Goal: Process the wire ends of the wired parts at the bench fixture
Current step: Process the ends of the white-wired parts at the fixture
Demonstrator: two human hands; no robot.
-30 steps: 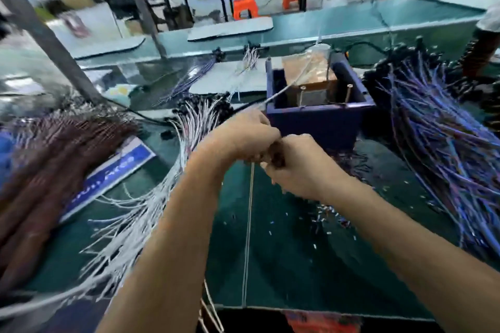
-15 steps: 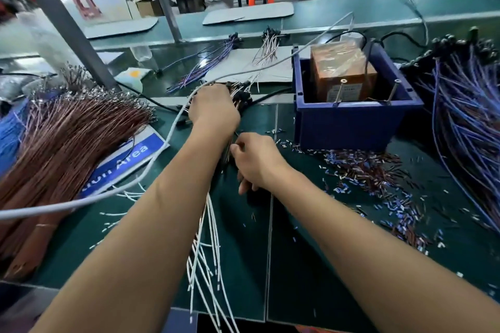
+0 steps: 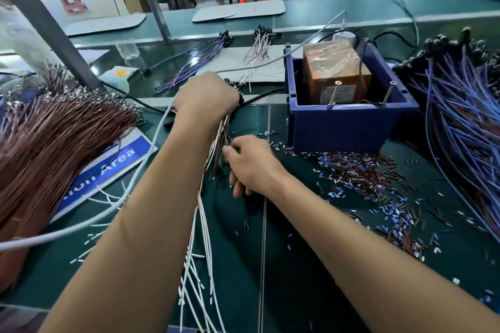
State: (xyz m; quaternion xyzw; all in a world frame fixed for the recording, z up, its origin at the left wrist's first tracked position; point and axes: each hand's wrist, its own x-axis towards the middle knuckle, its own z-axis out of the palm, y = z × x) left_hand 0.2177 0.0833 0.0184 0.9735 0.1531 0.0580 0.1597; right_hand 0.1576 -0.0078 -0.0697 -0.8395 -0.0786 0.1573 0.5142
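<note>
Left hand (image 3: 207,94) is clamped tight, its grip closed round the dark-headed top of a bundle of thin wires (image 3: 219,140), lifted just above the green worktop (image 3: 297,265). From that fist the brown and white strands hang down toward the viewer, the white ones fanning out over the near edge. Right hand (image 3: 250,163) sits just below, fingers curled, thumb and forefinger pinching into the brown strands; the other fingers point down onto the mat.

Right of both hands stands the blue plastic bin (image 3: 349,127), boxy and matte, with a tape-wrapped copper-coloured block (image 3: 335,73) inside it. In front of the bin, a gritty scatter of tiny insulation offcuts (image 3: 365,170), blue, brown and white. Far right, a heap of blue wires (image 3: 465,130). Left of the upper fist, a broad brush of brown wires (image 3: 54,138) lies over a blue sign (image 3: 113,165).

Since half a second ago, the left fist has barely shifted, while the right has closed onto the strands. A second back both fists met in front of the bin.
</note>
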